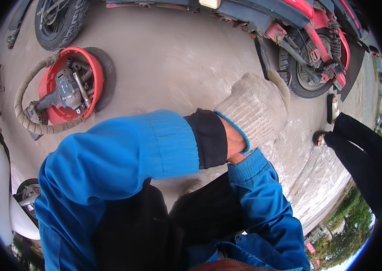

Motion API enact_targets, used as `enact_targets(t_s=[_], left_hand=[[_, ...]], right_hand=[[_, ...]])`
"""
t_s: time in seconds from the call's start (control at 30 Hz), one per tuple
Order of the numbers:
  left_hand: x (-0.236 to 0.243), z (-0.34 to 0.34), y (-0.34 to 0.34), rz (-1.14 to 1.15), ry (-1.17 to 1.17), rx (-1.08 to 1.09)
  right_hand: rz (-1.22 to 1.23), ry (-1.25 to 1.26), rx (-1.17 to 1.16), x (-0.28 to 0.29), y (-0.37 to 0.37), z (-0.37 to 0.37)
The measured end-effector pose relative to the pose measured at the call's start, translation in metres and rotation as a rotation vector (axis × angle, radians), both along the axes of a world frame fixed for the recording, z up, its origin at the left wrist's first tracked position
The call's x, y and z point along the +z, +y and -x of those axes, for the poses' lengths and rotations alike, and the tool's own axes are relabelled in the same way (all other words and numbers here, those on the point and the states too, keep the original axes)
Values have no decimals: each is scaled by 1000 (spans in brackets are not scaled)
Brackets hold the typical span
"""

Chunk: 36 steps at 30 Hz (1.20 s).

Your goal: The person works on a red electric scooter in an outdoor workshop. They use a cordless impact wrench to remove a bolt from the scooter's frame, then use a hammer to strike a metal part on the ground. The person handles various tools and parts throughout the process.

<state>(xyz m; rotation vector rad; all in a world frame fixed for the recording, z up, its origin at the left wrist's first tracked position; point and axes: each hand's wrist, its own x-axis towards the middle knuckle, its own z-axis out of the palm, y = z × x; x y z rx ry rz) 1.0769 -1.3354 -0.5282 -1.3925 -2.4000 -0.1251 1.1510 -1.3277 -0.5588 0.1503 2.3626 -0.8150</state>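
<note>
My left hand [256, 101], in a pale knitted glove with a blue hem, reaches toward the underside of a red and black motorcycle [270, 18]. A black bar [260, 52] hangs down from the motorcycle, and its lower end runs in among the gloved fingers, which look closed around it. The back of the glove hides the grip itself. From the lower right my right forearm [263, 189] comes up, its wrist crossing under the left wrist. Behind the left glove the right hand is out of sight, so its fingers cannot be made out.
At left, a red bucket [47, 83] with a wrapped handle [19, 97] holds a grey-blue power tool [68, 88] and several metal sockets. A tyred wheel [60, 22] stands beyond it. Another person's black-trousered legs [358, 144] and sandals are at right. A white vehicle part [23, 221] is at lower left.
</note>
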Motion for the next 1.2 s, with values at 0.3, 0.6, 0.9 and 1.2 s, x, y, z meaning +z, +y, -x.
enact_targets(t_s=[0.3,0.6,0.9,1.2], left_hand=[[13,1,-2,-57,-307,-229],[13,4,4,-63,-371,-240],[13,4,20,-101,-431,-263],[19,25,-1,-93,-471,-350]], right_hand=[[-18,10,-125,1,14,-23],[-47,-12,-175,11,23,-51],[-101,13,-253,-1,47,-42],[-246,88,-628,-26,104,-47]])
